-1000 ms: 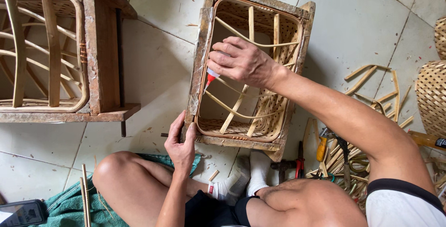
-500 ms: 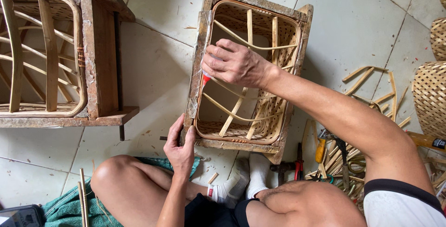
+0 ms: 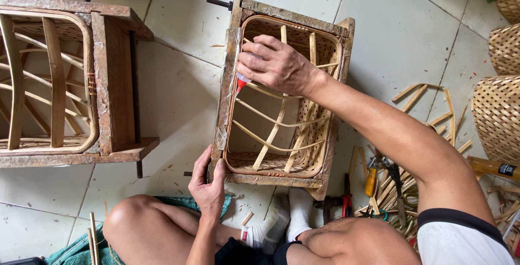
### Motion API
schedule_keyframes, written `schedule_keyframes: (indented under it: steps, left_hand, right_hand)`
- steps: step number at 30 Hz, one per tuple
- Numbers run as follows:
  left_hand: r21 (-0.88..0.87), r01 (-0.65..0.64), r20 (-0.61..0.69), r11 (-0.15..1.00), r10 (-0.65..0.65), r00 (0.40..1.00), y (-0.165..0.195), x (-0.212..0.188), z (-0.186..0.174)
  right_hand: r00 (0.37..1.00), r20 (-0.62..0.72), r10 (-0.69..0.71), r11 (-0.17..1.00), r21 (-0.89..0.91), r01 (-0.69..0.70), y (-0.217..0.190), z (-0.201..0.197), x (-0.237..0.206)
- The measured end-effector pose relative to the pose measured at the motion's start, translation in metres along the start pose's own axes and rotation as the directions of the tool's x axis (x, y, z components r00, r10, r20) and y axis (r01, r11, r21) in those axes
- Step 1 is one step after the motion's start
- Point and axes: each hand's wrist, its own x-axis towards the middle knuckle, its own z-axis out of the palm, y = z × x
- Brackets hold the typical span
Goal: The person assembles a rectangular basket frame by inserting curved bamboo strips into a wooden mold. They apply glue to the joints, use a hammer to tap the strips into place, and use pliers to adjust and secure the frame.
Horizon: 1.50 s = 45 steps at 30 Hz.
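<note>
Meanwhile, the right hand grips a small glue tube at the wooden mould's left rim; the left hand clasps its near corner.

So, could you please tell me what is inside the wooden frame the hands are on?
Inside the wooden frame sits a woven bamboo basket with curved strips crossing it. The right hand covers part of its upper rim and most of a red-tipped tube.

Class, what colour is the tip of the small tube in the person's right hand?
Red, on a whitish tube held in the right hand; seen in the head view.
</note>
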Motion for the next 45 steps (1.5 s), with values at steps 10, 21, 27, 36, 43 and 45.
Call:
schedule_keyframes:
  steps: [10, 21, 27, 36, 43, 45]
  left_hand:
    - [0.025, -0.003, 0.001, 1.0, 0.003, 1.0, 0.002, 0.0, 0.0]
    - [0.014, 0.005, 0.001, 1.0, -0.005, 1.0, 0.008, 0.0, 0.0]
    - [0.015, -0.004, -0.004, 1.0, 0.004, 1.0, 0.008, -0.001, 0.001]
    - [0.036, -0.018, -0.001, 0.999, 0.018, 1.0, 0.009, -0.001, 0.001]
    - [0.028, -0.021, -0.006, 0.999, 0.021, 1.0, 0.007, -0.003, 0.0]
    - [0.041, -0.03, -0.007, 0.999, 0.03, 1.0, 0.005, -0.003, 0.0]
  right_hand:
    - [0.999, 0.025, -0.044, 0.991, -0.129, 0.047, 0.016, 0.012, 0.004]
    - [1.0, -0.016, 0.026, 0.987, -0.158, -0.028, 0.043, 0.011, -0.002]
    - [1.0, 0.012, 0.004, 0.988, -0.155, -0.002, 0.042, 0.012, 0.006]
    - [0.999, 0.045, -0.013, 0.988, -0.153, 0.02, 0.058, 0.012, 0.01]
    - [0.999, 0.043, 0.027, 0.971, -0.239, -0.016, 0.089, 0.016, 0.008]
    - [0.998, 0.024, 0.066, 0.976, -0.208, -0.06, 0.098, 0.016, 0.004]
